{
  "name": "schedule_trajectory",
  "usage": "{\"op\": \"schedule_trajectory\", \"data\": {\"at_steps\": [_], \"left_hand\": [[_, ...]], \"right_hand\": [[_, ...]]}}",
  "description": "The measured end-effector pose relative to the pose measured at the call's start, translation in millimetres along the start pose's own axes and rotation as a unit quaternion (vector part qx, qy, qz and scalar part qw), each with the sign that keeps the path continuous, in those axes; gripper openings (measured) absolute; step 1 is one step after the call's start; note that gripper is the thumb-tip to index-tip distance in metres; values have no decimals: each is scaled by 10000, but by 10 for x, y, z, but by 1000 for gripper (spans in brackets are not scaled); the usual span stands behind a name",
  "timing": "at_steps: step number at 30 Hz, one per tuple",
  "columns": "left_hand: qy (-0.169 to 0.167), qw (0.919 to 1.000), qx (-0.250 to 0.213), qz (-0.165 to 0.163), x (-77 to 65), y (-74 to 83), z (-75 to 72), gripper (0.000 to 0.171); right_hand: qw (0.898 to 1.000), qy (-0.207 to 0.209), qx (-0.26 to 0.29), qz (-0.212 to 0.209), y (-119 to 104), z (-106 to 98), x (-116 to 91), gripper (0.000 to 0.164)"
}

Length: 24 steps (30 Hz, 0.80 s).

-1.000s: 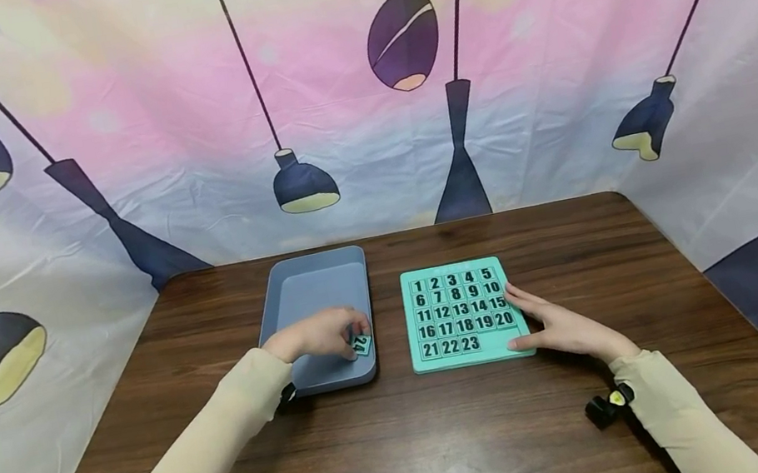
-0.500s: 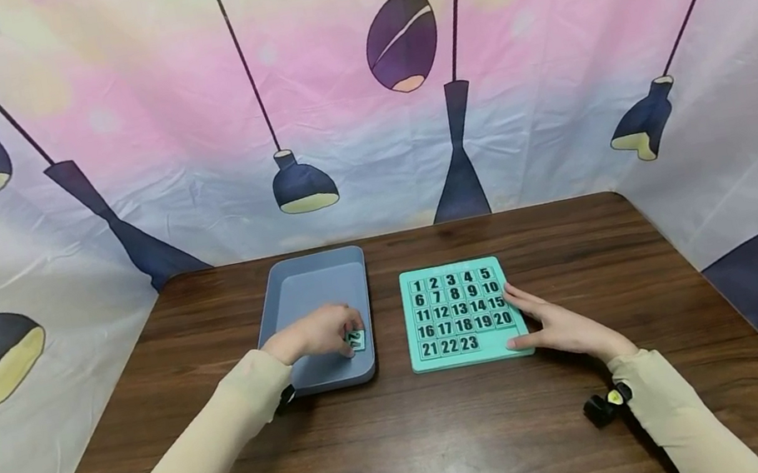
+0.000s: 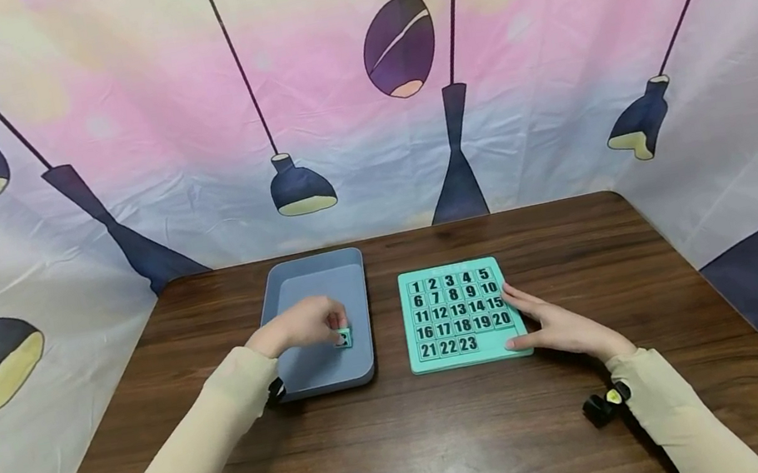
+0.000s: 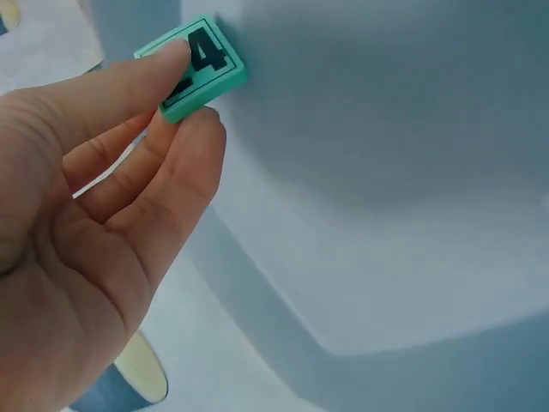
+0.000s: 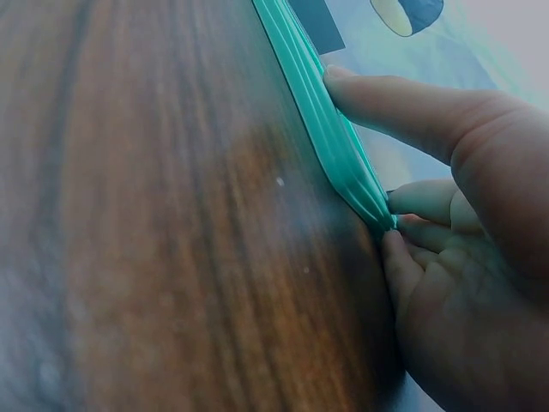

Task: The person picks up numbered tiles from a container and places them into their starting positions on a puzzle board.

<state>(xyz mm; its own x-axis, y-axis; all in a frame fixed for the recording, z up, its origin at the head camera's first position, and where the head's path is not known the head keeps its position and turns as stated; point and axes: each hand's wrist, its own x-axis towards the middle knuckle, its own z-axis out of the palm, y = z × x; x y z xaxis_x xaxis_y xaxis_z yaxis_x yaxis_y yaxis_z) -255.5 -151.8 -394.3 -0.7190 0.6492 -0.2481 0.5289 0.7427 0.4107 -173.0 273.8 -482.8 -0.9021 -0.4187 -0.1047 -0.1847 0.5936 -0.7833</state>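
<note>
My left hand [image 3: 306,323] pinches a small green number tile [image 4: 221,62] between thumb and fingertips. In the left wrist view a black 4 shows on its face, and another digit is partly under the thumb. This hand is over the blue-grey tray [image 3: 317,283]. To the right lies a green number puzzle board [image 3: 491,343] with tiles 1 to 23 in rows and a bare stretch at its front right. My right hand [image 3: 566,329] holds the board's right side, thumb on the front corner and fingers along the edge [image 5: 322,137].
Both tray and board rest on a dark wood table [image 3: 431,447], with a strip of wood between them. Behind the table hangs a cloth backdrop [image 3: 337,83] printed with lamps. A small black camera [image 3: 598,409] is strapped to the right wrist.
My left hand has moved back and slightly left over the tray, and the tile between its fingers has turned. The right hand stays on the board.
</note>
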Motion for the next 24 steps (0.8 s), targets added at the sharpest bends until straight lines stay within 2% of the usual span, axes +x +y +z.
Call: {"op": "schedule_trajectory", "data": {"at_steps": [5,11,18,24], "left_hand": [[506,9982,-316,-109,-18,11,-172,8],[1081,9920,-648,-16,90,126,-301,30],[1550,9780,-1391,-108,325,431,-294,15],[1677,9706,-1728,-78,571,721,-192,14]], "right_hand": [[10000,4,-55,-7,6,-10,-2,101],[10000,-7,-78,31,12,-13,-16,102],[10000,-27,-63,20,5,-12,-5,101],[10000,4,-63,4,8,1,-7,102]]}}
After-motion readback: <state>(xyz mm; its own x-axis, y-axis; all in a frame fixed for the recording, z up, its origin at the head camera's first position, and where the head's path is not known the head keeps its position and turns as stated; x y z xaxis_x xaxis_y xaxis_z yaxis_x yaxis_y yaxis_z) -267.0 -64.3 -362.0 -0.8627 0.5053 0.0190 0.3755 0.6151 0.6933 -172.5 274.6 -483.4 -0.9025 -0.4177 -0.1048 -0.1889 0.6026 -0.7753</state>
